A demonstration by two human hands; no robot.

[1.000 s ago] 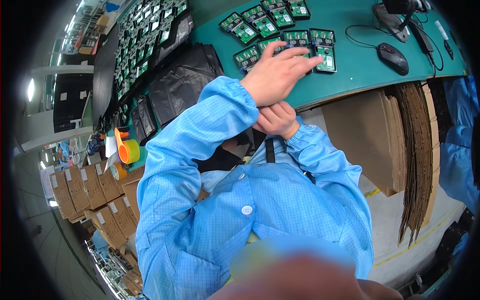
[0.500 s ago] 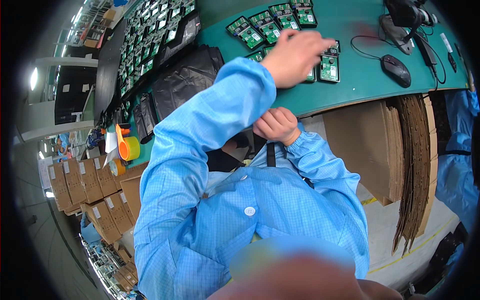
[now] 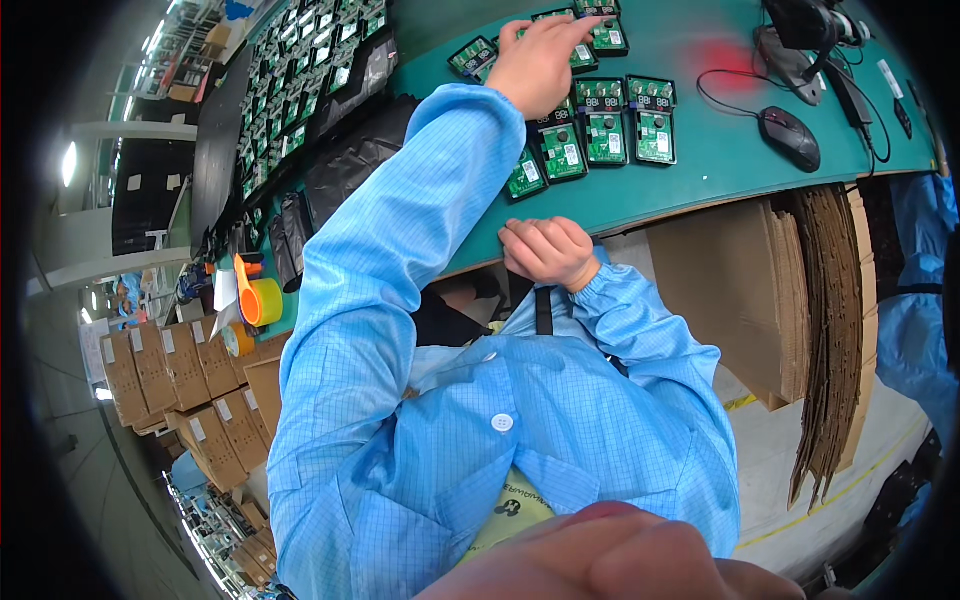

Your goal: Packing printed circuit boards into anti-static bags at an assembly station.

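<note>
Several green circuit boards [image 3: 605,135] in black frames, with small digit displays, lie in two fanned rows on the green table [image 3: 700,185]. Over the far row is my left hand [image 3: 543,62], fingers stretched out to the right and thumb apart, hiding parts of the boards beneath. It does not visibly grip any of them; whether the fingertips touch a board I cannot tell. My right hand [image 3: 550,252] is curled into a fist at the table's near edge, below the near row. Nothing sticks out of it, and its palm is hidden.
A black tray [image 3: 318,85] packed with boards stands at the left, black plastic bags [image 3: 360,155] beside it. Yellow tape [image 3: 262,301] lies near the left edge. At right are a mouse [image 3: 790,138] and a black stand [image 3: 795,70] with cables; flat cardboard [image 3: 735,290] stands below.
My left hand has moved left and away from me, from the near row to the far one, uncovering the near boards. My right fist has barely shifted.
</note>
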